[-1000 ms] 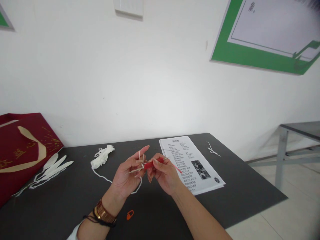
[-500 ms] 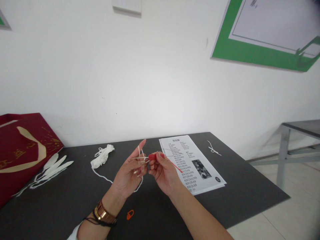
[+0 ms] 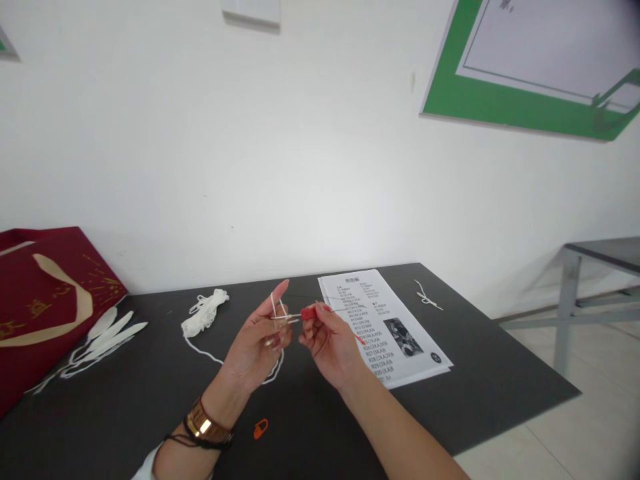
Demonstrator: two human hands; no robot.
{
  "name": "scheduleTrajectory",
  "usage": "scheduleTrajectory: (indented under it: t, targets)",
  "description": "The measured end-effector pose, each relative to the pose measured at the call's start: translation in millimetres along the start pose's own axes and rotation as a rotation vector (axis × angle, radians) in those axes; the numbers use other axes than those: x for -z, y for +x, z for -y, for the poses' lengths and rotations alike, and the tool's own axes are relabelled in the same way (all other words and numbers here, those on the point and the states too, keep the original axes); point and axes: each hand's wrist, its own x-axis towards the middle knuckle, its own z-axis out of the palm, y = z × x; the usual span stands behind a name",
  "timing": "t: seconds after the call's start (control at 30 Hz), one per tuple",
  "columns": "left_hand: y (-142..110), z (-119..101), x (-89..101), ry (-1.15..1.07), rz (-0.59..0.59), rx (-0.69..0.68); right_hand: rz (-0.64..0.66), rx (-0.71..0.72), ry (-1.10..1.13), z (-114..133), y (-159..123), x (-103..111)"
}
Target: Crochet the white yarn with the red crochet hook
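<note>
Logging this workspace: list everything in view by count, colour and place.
table: one, black, across the bottom
crochet hook: one, red-handled, centre
working yarn: one, white, centre-left
yarn skein: one, white, back left
printed sheets: two-plus, white, centre-right
red strand: one, red, over sheets
yarn scrap: one, white, table right
stitch marker: one, orange, table front
gift bag: one, dark-red, left
slender pieces: about three, white, beside bag
second table: one, dark-topped, far right
framed signs: two, green-edged, upper corners
wall box: one, white, top
wall: one, white, behind
floor: one, pale, lower right
watch: one, gold-brown, left wrist
bracelet: one, black, left wrist
cuff: one, pale, bottom
left hand: one, bare, centre-left
right hand: one, bare, holding hook
</note>
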Motion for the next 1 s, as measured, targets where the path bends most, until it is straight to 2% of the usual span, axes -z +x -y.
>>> scheduleTrajectory:
  t: [0.23, 0.43, 0.6, 0.7, 0.9, 1.0]
  targets:
    - [1, 0, 2.3, 0.171, -0.010, -0.049, -0.045, 0.086, -0.116, 2, -1, -4]
    - [2, 2, 2.0, 0.434, -0.144, -0.171, -0.093, 0.345, -0.328, 0, -5, -5]
    - [2, 4, -0.4, 0.436, -0.178, -0.186, -0.112, 0.469, -0.525, -1, -10, -6]
    - [1, 5, -0.4, 0.446, -0.199, -0.196, -0.119, 0.558, -0.717, -2, -15, -10]
    - [1, 5, -2.0, 0.406, -0.213, -0.178, -0.074, 0.695, -0.933, -9, -20, -7]
    - [1, 7, -4.5, 0.334, -0.231, -0.187, -0.028, 0.809, -1.078, -11, -20, -1]
